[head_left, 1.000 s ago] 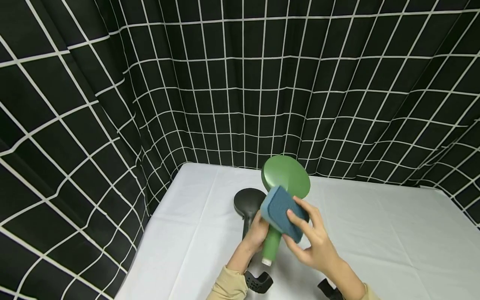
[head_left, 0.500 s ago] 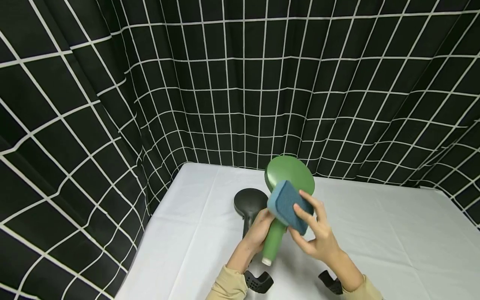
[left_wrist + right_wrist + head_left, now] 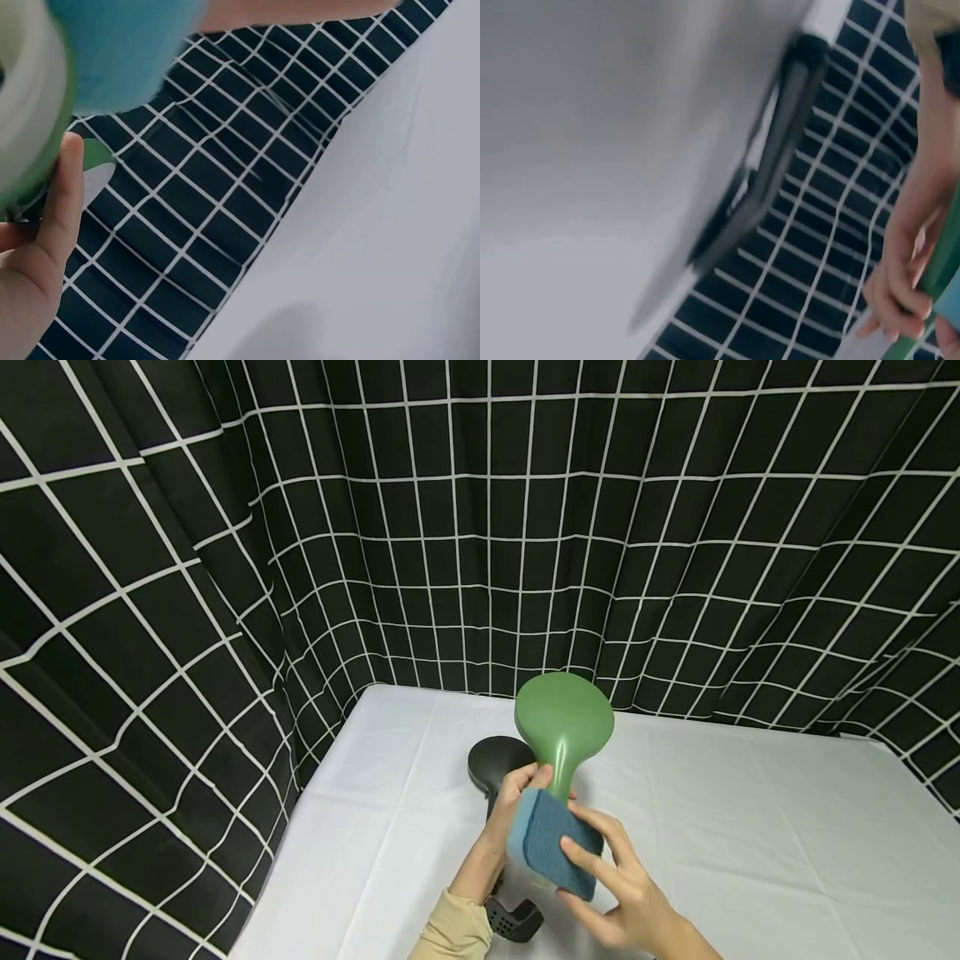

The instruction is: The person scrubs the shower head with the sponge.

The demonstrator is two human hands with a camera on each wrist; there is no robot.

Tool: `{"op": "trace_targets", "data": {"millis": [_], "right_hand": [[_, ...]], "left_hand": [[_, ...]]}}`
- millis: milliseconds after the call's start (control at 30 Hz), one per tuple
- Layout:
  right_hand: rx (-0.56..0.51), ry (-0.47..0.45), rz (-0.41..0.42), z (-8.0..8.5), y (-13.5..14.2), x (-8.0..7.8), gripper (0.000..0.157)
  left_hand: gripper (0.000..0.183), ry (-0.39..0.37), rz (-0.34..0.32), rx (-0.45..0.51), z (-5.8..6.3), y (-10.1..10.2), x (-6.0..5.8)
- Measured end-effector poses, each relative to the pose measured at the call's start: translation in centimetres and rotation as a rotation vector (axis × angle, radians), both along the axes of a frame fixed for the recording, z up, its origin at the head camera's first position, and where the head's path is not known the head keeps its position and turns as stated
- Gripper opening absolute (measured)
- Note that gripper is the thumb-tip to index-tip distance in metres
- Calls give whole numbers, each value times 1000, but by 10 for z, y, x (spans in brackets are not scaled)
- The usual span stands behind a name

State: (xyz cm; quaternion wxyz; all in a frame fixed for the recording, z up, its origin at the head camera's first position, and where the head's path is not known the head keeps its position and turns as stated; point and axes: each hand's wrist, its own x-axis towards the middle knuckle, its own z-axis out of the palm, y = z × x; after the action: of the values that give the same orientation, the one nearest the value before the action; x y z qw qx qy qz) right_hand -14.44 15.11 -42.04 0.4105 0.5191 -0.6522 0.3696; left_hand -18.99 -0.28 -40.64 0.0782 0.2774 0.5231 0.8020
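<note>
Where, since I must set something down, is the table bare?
Bare: the white tablecloth from the right hand to the curtain, and a smaller patch left of the black shower head. Crowded: the middle, where the left hand holds the green shower head and the right hand a blue sponge.

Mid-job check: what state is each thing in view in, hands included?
Left hand: gripping the green shower head.
Right hand: holding the blue sponge.
Green shower head: raised, round end pointing away.
Blue sponge: tilted, overlapping the green shower head's lower end; contact unclear.
Black round-headed item: lying on the white cloth.
White cloth: spread out, lightly creased.
Gridded curtain: hanging in folds.
</note>
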Motion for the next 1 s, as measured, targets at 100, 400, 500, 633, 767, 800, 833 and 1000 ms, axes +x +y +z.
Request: {"op": "trace_targets", "data": {"millis": [100,400,500,633,767,800,833,1000], "right_hand": [[80,25,37,-5,0,2,44],[-89,12,-202,19,6,-30,41],[-130,-46,-306,26,5,-32,46],[-125,-76,-269,27,-3,-20,45],[-16,-20,-27,16,-11,-3,41],[23,-13,41,12,-12,1,42],[54,-8,106,9,-13,3,44],[17,-14,190,0,-11,2,42]], "left_hand": [[40,9,0,-13,6,-3,2],[36,81,78,-57,-15,3,-9],[36,80,59,-63,-18,3,-11],[32,121,121,-75,-12,1,-8],[32,26,171,-73,5,-2,1],[34,-6,173,-75,9,-2,3],[36,-33,174,-83,12,-3,4],[38,-88,137,-95,8,-1,3]]}}
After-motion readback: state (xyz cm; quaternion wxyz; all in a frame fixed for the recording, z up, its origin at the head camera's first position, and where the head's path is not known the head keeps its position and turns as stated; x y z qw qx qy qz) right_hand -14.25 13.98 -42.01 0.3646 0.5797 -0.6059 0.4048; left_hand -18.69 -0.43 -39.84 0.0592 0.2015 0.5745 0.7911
